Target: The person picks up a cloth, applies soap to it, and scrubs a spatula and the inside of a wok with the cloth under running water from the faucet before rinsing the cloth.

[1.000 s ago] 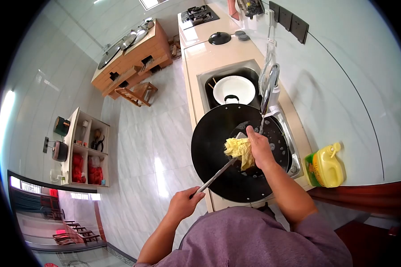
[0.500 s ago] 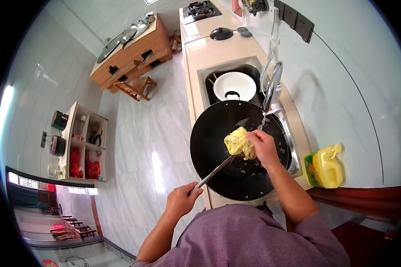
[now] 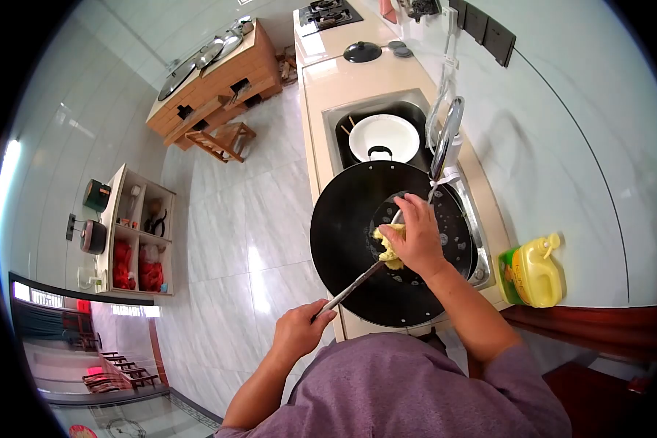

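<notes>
My left hand (image 3: 301,328) is closed around the handle of a long-handled metal cooking utensil (image 3: 354,285), which slants up over a large black wok (image 3: 343,208). In my right hand (image 3: 418,237) is a crumpled yellow cloth (image 3: 391,255), pressed against the utensil's far end. Hand and cloth hide most of that end; only a curved shiny edge shows. Water and pale suds lie in the wok's bottom. The wok rests over the near part of the sink, and a thin stream runs from the chrome faucet (image 3: 447,139) down behind my right fingers.
Beyond the wok, a white basin (image 3: 384,139) and chopsticks sit in the sink (image 3: 333,120). A yellow pump jug (image 3: 536,271) stands right, beside a green-labelled container. Farther along the counter are a black lid (image 3: 362,52) and a gas stove (image 3: 328,14).
My right hand has moved slightly left and up with the cloth, and now covers more of it. A shiny edge of the utensil's end has come into view. My left hand has barely moved.
</notes>
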A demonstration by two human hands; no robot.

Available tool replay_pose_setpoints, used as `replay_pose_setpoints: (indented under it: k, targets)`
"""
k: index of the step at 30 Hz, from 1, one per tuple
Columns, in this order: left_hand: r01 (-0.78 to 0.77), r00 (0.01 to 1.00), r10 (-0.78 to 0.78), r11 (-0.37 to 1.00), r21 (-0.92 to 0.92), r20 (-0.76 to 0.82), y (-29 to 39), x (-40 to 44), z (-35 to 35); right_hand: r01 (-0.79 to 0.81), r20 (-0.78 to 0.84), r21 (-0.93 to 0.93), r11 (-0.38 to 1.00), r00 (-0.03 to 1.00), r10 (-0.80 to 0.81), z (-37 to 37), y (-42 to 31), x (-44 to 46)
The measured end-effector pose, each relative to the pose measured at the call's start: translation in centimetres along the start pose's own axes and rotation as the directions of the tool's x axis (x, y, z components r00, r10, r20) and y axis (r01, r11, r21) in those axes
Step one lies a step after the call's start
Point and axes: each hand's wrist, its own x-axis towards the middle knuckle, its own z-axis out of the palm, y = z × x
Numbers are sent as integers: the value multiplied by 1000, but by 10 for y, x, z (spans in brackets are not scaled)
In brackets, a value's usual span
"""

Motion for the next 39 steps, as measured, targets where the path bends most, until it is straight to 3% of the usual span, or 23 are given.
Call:
replay_pose_setpoints:
  k: [2, 3, 6, 13, 16, 17, 20, 24, 25, 28, 29, 32, 35, 38, 39]
  targets:
    - [-9, 999, 9, 1000, 12, -31, 0, -1, 1, -107, 39, 22, 994, 994, 106, 11, 7, -8]
    - [-3, 999, 4, 1000, 28, -33, 5, -3, -3, -259, 189, 271, 927, 959, 213, 10, 9, -8]
    - [-51, 995, 55, 997, 51, -81, 7, -4, -5, -360, 240, 258, 897, 923, 301, 9, 8, -10]
    - [-137, 974, 151, 986, 97, -169, 2, -6, -3, -529, 228, 216, 820, 844, 485, 0, -7, 4]
    - [-152, 970, 163, 986, 74, -180, 4, -10, 3, -610, 153, 380, 695, 782, 604, 16, 9, 8]
    - [-157, 966, 170, 984, 82, -195, 5, -11, 4, -580, 97, 412, 703, 795, 599, 16, 8, 12]
    - [-161, 967, 177, 982, 102, -184, 5, -9, 4, -585, 126, 372, 721, 801, 585, 31, 30, 12]
    - [-155, 965, 179, 979, 131, -193, 1, -6, 0, -605, 281, 453, 655, 794, 539, 32, 34, 11]
    - [-154, 964, 178, 979, 132, -198, -1, -4, -2, -637, 395, 461, 617, 771, 500, 31, 36, 8]
    - [-150, 961, 177, 979, 136, -214, -3, -3, 0, -422, 207, 317, 850, 905, 372, 43, 31, -10]
    - [-151, 959, 179, 979, 138, -219, -3, -2, 0, -435, 291, 314, 844, 890, 351, 36, 24, -11]
    - [-105, 970, 128, 987, 118, -208, 2, 1, -2, -241, 194, 204, 949, 960, 202, 26, 5, -21]
    - [-76, 978, 90, 994, 79, -189, -2, 5, -2, -199, 194, 71, 977, 964, 182, 9, -16, -21]
    - [14, 994, -17, 1000, -26, -112, -5, 9, -2, -18, 159, 92, 996, 987, 3, 7, -16, -25]
    - [8, 993, -12, 999, -36, -119, -4, 9, -1, 12, 42, 214, 977, 999, -21, 11, -13, -24]
